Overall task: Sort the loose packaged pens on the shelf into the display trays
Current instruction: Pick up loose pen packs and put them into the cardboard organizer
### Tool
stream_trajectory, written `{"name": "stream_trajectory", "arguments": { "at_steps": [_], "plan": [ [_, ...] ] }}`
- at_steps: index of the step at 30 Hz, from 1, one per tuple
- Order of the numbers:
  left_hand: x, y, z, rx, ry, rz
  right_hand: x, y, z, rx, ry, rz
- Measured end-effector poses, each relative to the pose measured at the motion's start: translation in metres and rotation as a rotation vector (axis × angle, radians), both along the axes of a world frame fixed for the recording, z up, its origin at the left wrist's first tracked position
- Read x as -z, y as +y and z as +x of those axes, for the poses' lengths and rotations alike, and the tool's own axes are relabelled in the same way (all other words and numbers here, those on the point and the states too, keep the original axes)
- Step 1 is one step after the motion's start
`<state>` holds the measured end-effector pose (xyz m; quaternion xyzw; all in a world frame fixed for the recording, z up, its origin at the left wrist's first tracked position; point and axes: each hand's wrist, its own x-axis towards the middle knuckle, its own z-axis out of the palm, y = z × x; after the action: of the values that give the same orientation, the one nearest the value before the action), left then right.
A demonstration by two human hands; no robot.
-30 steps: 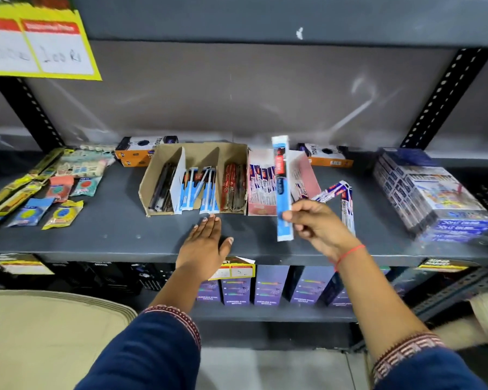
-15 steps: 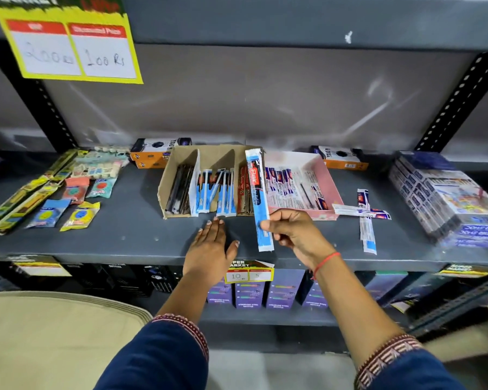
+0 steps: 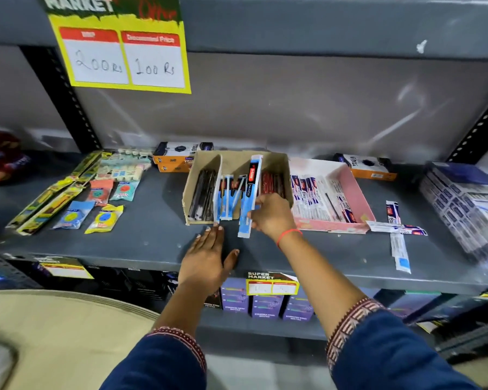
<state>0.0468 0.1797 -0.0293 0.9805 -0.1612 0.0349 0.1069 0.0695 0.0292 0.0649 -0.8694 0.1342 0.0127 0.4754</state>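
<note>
My right hand [image 3: 272, 215] grips a long blue packaged pen [image 3: 250, 192], held over the middle of the brown cardboard tray [image 3: 193, 177]. That tray holds black pens on the left, blue packaged pens [image 3: 228, 198] in the middle and red pens [image 3: 272, 182] on the right. A pink tray [image 3: 359, 192] with white and purple pen packs stands beside it. Three loose pen packs [image 3: 396, 229] lie on the shelf to the right of the pink tray. My left hand [image 3: 209, 257] rests flat on the grey shelf [image 3: 152, 232], fingertips at the cardboard tray's front edge.
Yellow strips and small sachets [image 3: 68, 204] lie on the left of the shelf. Orange and black boxes [image 3: 178, 157] stand behind the trays. A stack of blue boxes [image 3: 468, 204] fills the right end. A yellow price sign [image 3: 121, 49] hangs above. Purple boxes [image 3: 265, 305] sit below.
My right hand has carried the blue packaged pen leftward, from in front of the pink tray to over the cardboard tray. My left hand has stayed on the shelf.
</note>
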Motion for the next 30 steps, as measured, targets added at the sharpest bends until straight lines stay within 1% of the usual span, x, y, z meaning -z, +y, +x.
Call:
{"name": "stream_trajectory", "arguments": {
  "at_steps": [4,8,11,15,23,26,30],
  "plan": [
    [0.002,-0.002,0.0,-0.033,-0.026,-0.065,-0.013,0.023,0.017,-0.077,0.0,-0.265],
    [0.001,0.001,0.002,-0.03,-0.035,-0.071,-0.014,0.036,0.039,-0.117,0.065,-0.393],
    [0.004,0.001,0.002,0.001,-0.029,-0.096,-0.013,0.049,0.052,-0.134,0.09,-0.425],
    [0.005,0.001,0.002,0.011,-0.023,-0.081,-0.011,0.059,0.062,-0.14,0.159,-0.495],
    [0.005,0.001,0.002,0.012,0.0,-0.079,0.001,0.045,0.064,-0.143,0.201,-0.606],
    [0.004,0.001,0.002,0.019,0.0,-0.072,-0.003,0.043,0.06,-0.143,0.152,-0.62],
    [0.005,0.0,0.002,0.014,-0.015,-0.065,-0.017,0.038,0.048,-0.113,0.002,-0.605]
  ]
}}
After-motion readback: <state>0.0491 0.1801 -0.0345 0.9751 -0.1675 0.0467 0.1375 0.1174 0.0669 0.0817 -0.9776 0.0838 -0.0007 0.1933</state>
